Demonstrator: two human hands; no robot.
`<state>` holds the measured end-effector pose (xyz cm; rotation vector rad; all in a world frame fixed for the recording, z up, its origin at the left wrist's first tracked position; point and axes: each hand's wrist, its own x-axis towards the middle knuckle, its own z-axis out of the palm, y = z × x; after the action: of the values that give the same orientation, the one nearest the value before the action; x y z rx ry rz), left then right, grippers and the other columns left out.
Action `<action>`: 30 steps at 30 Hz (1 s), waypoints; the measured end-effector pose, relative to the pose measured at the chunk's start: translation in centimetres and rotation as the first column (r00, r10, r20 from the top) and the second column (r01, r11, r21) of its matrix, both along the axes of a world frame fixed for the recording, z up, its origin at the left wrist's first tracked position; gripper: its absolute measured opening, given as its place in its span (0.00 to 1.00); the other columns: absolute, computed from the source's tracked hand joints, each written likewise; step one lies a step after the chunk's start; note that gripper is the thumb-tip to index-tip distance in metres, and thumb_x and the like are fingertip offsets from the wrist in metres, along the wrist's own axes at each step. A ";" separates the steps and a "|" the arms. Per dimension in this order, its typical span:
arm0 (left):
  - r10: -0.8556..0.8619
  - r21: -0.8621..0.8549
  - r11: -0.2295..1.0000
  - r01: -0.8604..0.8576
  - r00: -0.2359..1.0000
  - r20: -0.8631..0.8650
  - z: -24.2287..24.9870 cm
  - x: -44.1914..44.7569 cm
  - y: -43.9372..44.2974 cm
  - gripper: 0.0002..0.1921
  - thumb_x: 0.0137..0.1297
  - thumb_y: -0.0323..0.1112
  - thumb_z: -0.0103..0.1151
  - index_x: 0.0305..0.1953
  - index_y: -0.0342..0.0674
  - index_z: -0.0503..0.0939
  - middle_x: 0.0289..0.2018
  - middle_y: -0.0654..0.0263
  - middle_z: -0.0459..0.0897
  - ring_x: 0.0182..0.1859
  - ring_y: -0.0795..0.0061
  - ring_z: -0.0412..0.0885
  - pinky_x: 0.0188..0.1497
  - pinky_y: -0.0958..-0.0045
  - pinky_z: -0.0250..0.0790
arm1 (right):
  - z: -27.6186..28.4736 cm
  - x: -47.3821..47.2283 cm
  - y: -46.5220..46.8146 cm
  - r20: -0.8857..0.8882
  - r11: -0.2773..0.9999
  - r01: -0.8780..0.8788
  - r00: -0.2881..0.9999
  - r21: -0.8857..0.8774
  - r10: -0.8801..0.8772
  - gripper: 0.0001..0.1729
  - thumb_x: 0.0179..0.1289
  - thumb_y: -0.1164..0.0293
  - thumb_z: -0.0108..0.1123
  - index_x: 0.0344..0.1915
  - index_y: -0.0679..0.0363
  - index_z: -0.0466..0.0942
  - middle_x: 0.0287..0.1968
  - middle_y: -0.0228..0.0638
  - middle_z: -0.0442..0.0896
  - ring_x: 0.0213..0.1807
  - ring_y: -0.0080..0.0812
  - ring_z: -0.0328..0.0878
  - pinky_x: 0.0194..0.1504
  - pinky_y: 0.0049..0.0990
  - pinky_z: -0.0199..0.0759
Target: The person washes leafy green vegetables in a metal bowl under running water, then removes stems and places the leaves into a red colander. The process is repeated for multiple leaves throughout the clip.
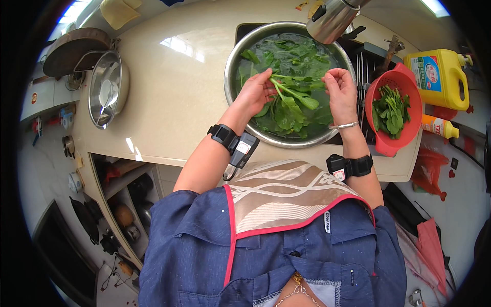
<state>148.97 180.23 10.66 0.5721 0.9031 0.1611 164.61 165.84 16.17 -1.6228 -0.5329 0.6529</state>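
A large round metal basin (229, 82) holds water with leafy green vegetables (285, 48) floating in it. Over the basin's left half, my left hand (256, 90) grips the stems of a leafy green sprig (289, 111), whose leaves hang to the right and downward. My right hand (340, 90) is above the basin's right side, thumb and fingertips drawn together near a leaf's edge; whether something thin is pinched between them cannot be told. To the right, a red plastic colander (413, 101) contains a bunch of greens (392, 111).
A metal faucet (332, 23) overhangs the basin's upper right rim. An empty steel bowl (109, 90) leans at the counter's left, below a round wooden board (76, 50). Beyond the colander stand a yellow detergent jug (437, 76) and an orange bottle (439, 126). A dish rack (362, 73) adjoins the basin.
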 end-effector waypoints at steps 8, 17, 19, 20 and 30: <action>0.014 0.238 0.971 -0.001 0.999 -0.052 0.5 1.9 -1.4 0.16 0.65 0.49 0.55 0.28 0.46 0.68 0.21 0.70 0.74 0.22 0.79 0.73 0.24 0.79 0.63 | -1.0 -1.6 -0.2 0.038 0.932 -0.344 0.936 -0.110 0.350 0.09 0.63 0.72 0.55 0.40 0.65 0.77 0.32 0.34 0.82 0.33 0.22 0.78 0.35 0.20 0.70; -0.129 0.289 0.949 0.125 0.992 -0.004 0.9 2.2 -2.2 0.15 0.67 0.49 0.53 0.30 0.45 0.70 0.21 0.73 0.72 0.22 0.83 0.70 0.26 0.81 0.63 | -1.9 -1.6 1.1 0.672 0.931 -0.139 0.657 -0.338 0.343 0.09 0.53 0.66 0.62 0.36 0.51 0.81 0.35 0.32 0.78 0.42 0.40 0.69 0.46 0.38 0.60; -0.188 0.314 0.933 0.177 0.982 0.003 0.8 2.2 -2.2 0.13 0.68 0.48 0.52 0.33 0.46 0.71 0.22 0.74 0.71 0.24 0.84 0.70 0.27 0.82 0.63 | -2.1 -1.9 1.4 0.686 0.915 -0.125 0.625 -0.383 0.373 0.09 0.53 0.66 0.62 0.36 0.51 0.81 0.35 0.32 0.78 0.43 0.40 0.69 0.46 0.37 0.60; -0.207 0.326 0.925 0.195 0.978 0.004 0.8 2.2 -2.2 0.14 0.68 0.48 0.51 0.33 0.46 0.71 0.22 0.74 0.71 0.23 0.84 0.69 0.27 0.82 0.63 | -2.2 -2.0 1.5 0.718 0.921 -0.082 0.602 -0.380 0.350 0.10 0.52 0.64 0.63 0.36 0.51 0.81 0.36 0.31 0.78 0.44 0.39 0.69 0.46 0.37 0.59; -0.436 0.311 0.844 0.437 0.897 -0.078 1.0 2.8 -0.6 0.13 0.70 0.44 0.47 0.33 0.41 0.72 0.22 0.73 0.71 0.22 0.85 0.65 0.24 0.82 0.58 | -5.2 -0.8 1.5 0.618 0.842 -0.418 0.576 -0.341 0.536 0.07 0.61 0.73 0.49 0.40 0.55 0.73 0.34 0.38 0.76 0.39 0.42 0.76 0.39 0.38 0.70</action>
<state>151.73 179.59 11.62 1.0717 0.7305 -0.1117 163.81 167.39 10.99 -1.8730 -1.5735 0.4473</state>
